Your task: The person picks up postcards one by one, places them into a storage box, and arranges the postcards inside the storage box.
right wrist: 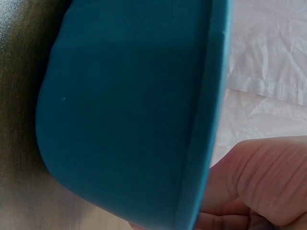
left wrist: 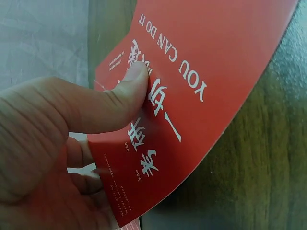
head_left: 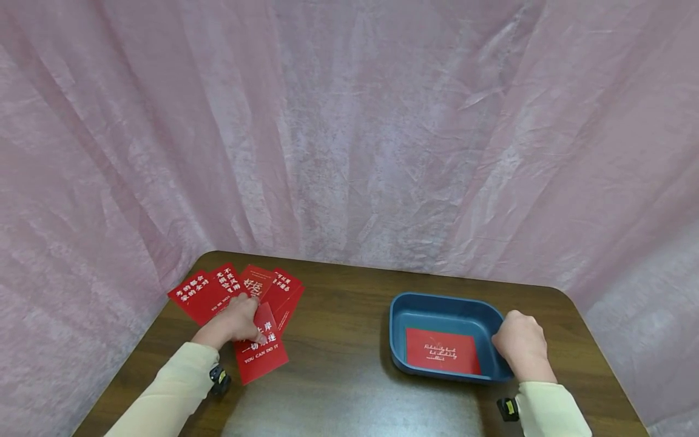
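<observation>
Card point(left wrist: 216, 62) under thumb point(left wrist: 108, 105) of left hand point(head_left: 235, 321), pinched near edge; right hand point(head_left: 522, 343) grips blue tray point(head_left: 442, 306) by right end.

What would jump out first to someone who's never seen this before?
Probably the bright red cards fanned out on the left of the table, where the person's left grip pinches the "YOU CAN DO IT" card. Next comes the blue tray on the right, with one red card inside and the right grip at its right end. Behind everything hangs a pale pink curtain.
</observation>
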A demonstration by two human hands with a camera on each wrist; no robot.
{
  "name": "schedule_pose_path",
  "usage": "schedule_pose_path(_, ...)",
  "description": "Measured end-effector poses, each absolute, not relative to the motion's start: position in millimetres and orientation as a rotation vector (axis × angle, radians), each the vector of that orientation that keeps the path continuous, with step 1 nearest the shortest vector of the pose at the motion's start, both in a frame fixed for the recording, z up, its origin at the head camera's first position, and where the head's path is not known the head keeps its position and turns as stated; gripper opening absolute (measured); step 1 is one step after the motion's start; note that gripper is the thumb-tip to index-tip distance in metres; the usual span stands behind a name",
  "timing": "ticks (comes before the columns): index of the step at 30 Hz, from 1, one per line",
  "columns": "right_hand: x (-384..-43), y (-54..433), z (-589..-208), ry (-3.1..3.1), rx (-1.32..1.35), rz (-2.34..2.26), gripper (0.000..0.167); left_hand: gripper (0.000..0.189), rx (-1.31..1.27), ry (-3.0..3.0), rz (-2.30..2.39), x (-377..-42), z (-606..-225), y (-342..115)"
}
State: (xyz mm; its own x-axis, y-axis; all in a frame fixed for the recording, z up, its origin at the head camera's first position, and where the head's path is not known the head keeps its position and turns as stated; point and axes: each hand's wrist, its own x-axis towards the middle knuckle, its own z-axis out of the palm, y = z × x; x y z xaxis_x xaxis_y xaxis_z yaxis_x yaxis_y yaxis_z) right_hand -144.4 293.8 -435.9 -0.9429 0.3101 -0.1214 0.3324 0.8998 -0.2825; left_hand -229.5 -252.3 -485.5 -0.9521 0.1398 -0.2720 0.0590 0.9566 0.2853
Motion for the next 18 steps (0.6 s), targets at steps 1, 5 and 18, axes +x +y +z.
schedule_pose_path(1,-144.4,293.8,-435.8,2.990,0.506,-0.463,0.019,0.092,0.135,2.800,0.419,-229.2,-485.1,-252.1)
schedule_pose_path(5,-145.4,294.5,-435.7,2.990,0.507,-0.461,0.020,0.087,0.101,2.758,0.481,-228.3,-482.3,-250.3)
schedule_pose_path(18,-145.4,294.0,-436.7,2.963,0.519,-0.478,0.025,0.042,0.194,2.801,0.486,-221.3,-475.5,-247.4)
